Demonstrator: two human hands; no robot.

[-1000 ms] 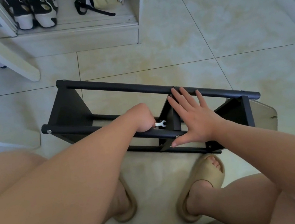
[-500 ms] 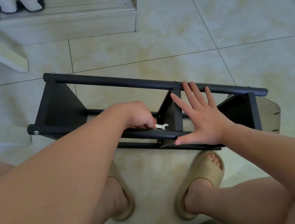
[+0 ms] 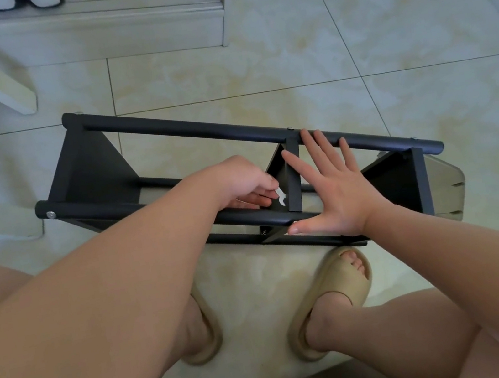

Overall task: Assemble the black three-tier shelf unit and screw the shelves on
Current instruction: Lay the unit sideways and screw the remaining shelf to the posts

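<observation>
Black shelf unit [image 3: 89, 169] is lying on its side on the tiled floor [image 3: 284, 51], w/ its near side just past my slippers [image 3: 343, 285]. Left hand [image 3: 240, 180] has its fingers curled round a small silver wrench [image 3: 280, 196], pinching it right by the middle shelf [image 3: 292, 178], just above the near pole [image 3: 246, 217]. Right hand [image 3: 337, 187] is flat w/ fingers spread, holding nothing. Its thumb sits on the near pole and the fingertips reach the far pole [image 3: 199, 131]. Can't tell if the wrench is actually on a bolt.
</observation>
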